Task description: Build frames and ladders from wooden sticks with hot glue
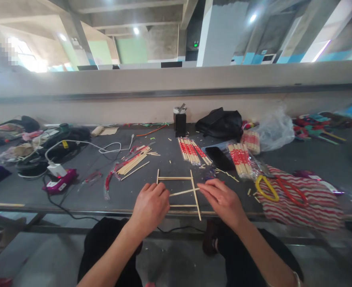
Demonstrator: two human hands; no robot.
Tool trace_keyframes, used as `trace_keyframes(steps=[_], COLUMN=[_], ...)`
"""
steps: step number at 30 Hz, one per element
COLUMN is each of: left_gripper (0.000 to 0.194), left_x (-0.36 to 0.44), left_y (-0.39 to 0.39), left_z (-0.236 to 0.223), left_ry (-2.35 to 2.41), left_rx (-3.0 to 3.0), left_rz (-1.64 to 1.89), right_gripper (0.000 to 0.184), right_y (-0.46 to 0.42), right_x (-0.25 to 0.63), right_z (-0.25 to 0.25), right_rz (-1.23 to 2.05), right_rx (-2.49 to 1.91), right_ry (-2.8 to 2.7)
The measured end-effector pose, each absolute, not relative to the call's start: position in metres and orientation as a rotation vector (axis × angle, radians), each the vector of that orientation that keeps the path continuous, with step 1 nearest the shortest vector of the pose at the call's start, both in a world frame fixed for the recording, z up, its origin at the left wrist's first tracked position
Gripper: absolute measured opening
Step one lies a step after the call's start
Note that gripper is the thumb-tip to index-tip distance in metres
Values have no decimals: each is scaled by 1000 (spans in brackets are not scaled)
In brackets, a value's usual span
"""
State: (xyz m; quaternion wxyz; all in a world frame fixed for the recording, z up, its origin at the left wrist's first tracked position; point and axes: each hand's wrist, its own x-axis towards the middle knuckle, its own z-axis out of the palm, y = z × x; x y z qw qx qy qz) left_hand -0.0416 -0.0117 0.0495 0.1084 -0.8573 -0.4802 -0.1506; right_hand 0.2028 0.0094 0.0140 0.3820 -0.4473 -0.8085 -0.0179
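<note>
Head view: right hand (220,197) pinches the thin stick (180,193); left hand (152,202) curls at its other end, fingertips hidden, grip undetermined. Judged light, stiff, snappable; hold near ends.

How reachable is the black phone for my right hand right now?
Likely yes: the black phone lies largely uncovered just beyond your right hand, though that hand would probably need to release its stick first.

On the desk (164,149), a stick frame (176,178) lies between and just beyond the left fingers (161,190) and right fingers (206,188); a single stick (180,193) crosses it between them. Beyond the left fingers: loose sticks (134,162); farther left, a power strip (64,182). Beyond the right fingers: a phone (220,158). To their right: scissors (270,198) on cloth (310,215).
</note>
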Motion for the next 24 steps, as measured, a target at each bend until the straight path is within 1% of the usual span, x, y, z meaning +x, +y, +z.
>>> trace_keyframes(steps=[4,7,10,13,16,24], left_gripper=[17,16,14,15,16,20], left_x=[-50,-65,-81,-89,-89,-82], left_y=[-15,-21,-29,-36,-39,-41], left_z=[40,31,19,9,1,-8], left_ry=[-1537,-1769,-1980,-2103,-2123,-2127], left_rx=[-2648,-2709,-2616,-2501,-2441,-2473], left_rz=[-671,-946,-1146,-1243,-1322,-1376], right_gripper=[22,21,21,20,20,21], right_y=[1,-5,-8,-7,-6,-7], right_x=[209,210,209,207,203,197], right_z=[9,1,-6,-10,-12,-12], right_rz=[77,204,302,348,383,445], right_rx=[-1182,-1245,-1299,-1336,-1356,-1348], right_ry=[-2092,-2085,-2082,-2079,-2086,-2120])
